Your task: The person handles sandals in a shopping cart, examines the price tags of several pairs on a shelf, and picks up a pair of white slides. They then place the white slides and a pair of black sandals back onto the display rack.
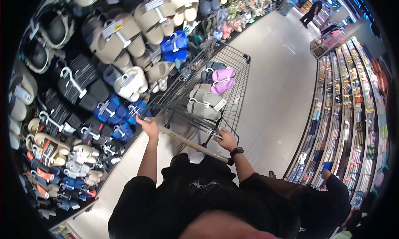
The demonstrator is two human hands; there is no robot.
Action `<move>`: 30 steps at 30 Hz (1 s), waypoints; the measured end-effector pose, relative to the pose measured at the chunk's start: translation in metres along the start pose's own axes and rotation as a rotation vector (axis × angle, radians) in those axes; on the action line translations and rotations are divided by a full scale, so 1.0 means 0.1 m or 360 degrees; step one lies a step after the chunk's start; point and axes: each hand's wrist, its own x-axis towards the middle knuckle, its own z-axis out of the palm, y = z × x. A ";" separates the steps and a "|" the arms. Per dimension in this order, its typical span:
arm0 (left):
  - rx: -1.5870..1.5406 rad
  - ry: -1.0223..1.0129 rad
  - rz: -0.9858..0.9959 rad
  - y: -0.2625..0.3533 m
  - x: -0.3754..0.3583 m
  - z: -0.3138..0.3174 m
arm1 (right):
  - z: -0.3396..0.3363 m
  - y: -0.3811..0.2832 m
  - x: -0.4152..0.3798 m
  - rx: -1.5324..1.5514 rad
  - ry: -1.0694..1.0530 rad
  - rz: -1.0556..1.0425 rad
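A wire shopping cart (243, 79) stands in front of me, its long pale handle (183, 141) slanting down to the right. At the handle's left end, beside blue hanging slippers, my left hand (149, 126) is closed on it. My right hand (226, 140), with a dark watch on the wrist, is closed on the basket's rear metal rim, just beyond the handle. Inside the basket lie grey slides (203, 107) with a white hanger and tag. Pink-purple slides (223, 81) lie farther forward, partly over a dark pair (208, 72).
Racks of hanging slippers (116, 35) line the left side, close to the cart. Curved shelves of small folded goods (332, 114) run along the right. A person in dark clothes (311, 12) is far up the aisle (274, 72); another person's hand (326, 174) shows at lower right.
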 end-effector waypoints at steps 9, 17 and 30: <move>0.0503 0.0109 -0.0106 0.24 -0.08 1.23 | -0.69 0.85 0.69 -0.0066 -0.0188 -0.0197; 0.0466 0.0192 -0.0290 0.57 -1.30 2.52 | -1.36 1.76 0.86 0.0007 -0.0100 -0.0562; 0.1163 0.0374 -0.0418 0.41 -1.13 3.62 | -2.23 3.21 1.00 0.0320 0.0115 -0.0863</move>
